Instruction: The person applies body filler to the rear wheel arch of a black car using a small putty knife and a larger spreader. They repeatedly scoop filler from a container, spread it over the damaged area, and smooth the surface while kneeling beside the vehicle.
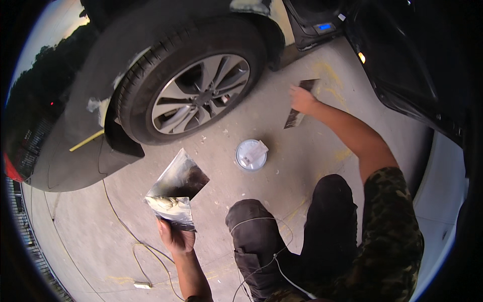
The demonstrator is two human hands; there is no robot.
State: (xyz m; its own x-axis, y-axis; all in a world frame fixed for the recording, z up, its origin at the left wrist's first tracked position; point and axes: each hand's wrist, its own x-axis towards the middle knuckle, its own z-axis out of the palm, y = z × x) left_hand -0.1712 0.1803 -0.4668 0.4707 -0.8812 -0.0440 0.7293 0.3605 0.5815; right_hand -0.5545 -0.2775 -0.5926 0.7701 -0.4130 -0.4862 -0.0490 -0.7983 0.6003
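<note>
My left hand [177,239] is closed round the lower end of a wide metal spreader [185,219] with cream-coloured filler [169,203] along its upper part. Just beyond it a shiny square metal plate [176,176] sticks out; whether the hand grips this too, I cannot tell. My right hand [303,99], reaching out low over the floor, has its fingers closed at the edge of a dark, flat metal spreader [294,119]. Between the hands a round tin [244,162] stands on the concrete, a small pale packet [257,151] on its top.
Ahead is a dark car with a spoked wheel [201,95], pale filler patches [103,111] round its arch and a yellow strip [86,140]. An open black door [412,65] bounds the right side. A thin cable [111,201] winds over the floor; another cord [259,218] crosses my knee.
</note>
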